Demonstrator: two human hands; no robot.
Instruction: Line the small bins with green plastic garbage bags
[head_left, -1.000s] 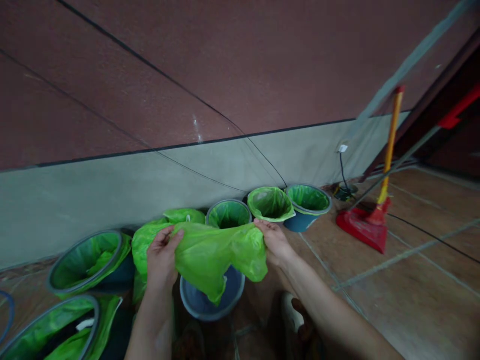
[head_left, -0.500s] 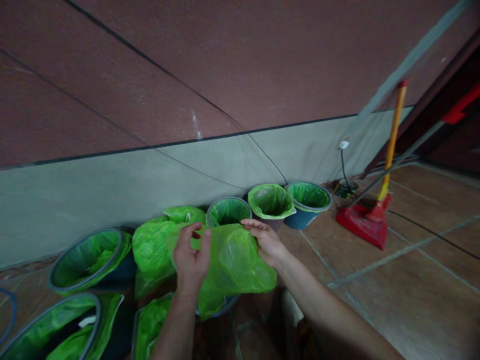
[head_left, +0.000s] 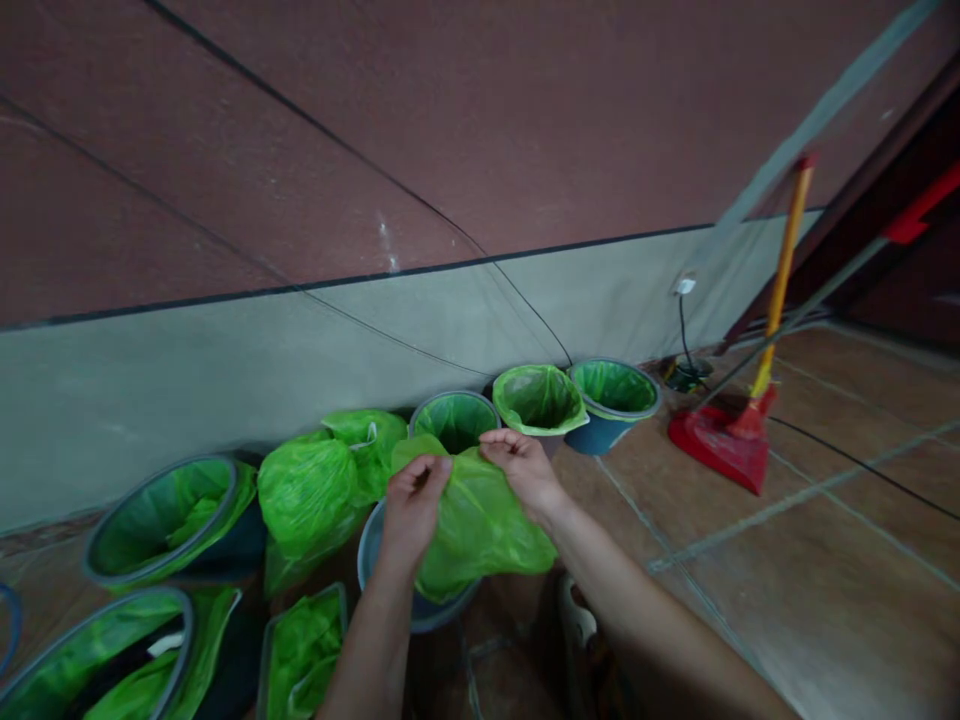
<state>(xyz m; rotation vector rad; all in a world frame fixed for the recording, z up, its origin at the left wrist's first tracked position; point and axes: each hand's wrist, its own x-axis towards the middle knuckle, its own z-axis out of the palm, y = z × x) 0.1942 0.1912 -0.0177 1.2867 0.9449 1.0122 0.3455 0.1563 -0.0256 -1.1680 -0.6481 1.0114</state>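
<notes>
A thin, translucent green plastic bag hangs between my two hands. My left hand pinches its upper edge on the left, thumb against fingers. On the right, my right hand grips the same edge, its fingers closed on the film. Beneath the bag stands a grey-blue bucket, mostly covered by the bag and my left arm. Just beyond my hands, a bucket lined with green film sits against the wall. Left of my left hand lies a filled green bag.
More lined buckets stand along the wall, including a green-lined one and a blue one. At left are large lined bins and a rectangular bin. A red dustpan and yellow-handled broom stand at right, near a cable.
My left hand has moved right and closed on the bag's edge; half a second ago its fingers were apart. The bag has shifted, uncovering more of the bucket below.
</notes>
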